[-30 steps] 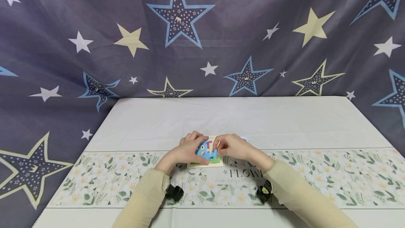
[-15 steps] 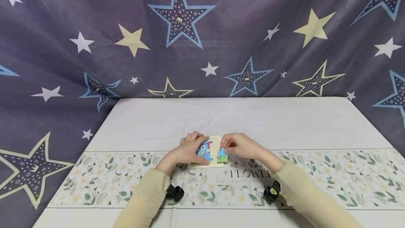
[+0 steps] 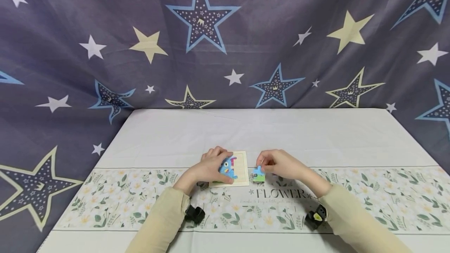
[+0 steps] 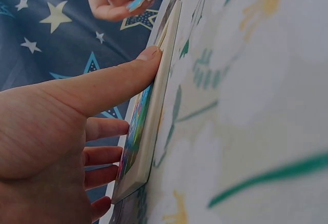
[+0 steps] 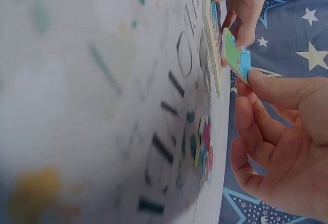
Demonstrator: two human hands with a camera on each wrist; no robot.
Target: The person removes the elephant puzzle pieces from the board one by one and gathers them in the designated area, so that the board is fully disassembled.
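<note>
At the lower centre of the head view, the puzzle board [image 3: 241, 167] is gripped by the left hand [image 3: 209, 166]; just right of it, a puzzle piece [image 3: 258, 176] is pinched by the right hand [image 3: 281, 164]. Loose pieces [image 5: 207, 135] are seen right of centre in the right wrist view. Emptying of the board is judged underway; next, the piece should be lowered and released.

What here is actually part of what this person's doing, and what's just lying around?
Part of the job:
Wooden puzzle tray, held by the left grip
Jigsaw piece, pinched in the right grip
Loose pieces, probably from the same puzzle

Just there:
Star-patterned curtain
Floral tablecloth
</note>
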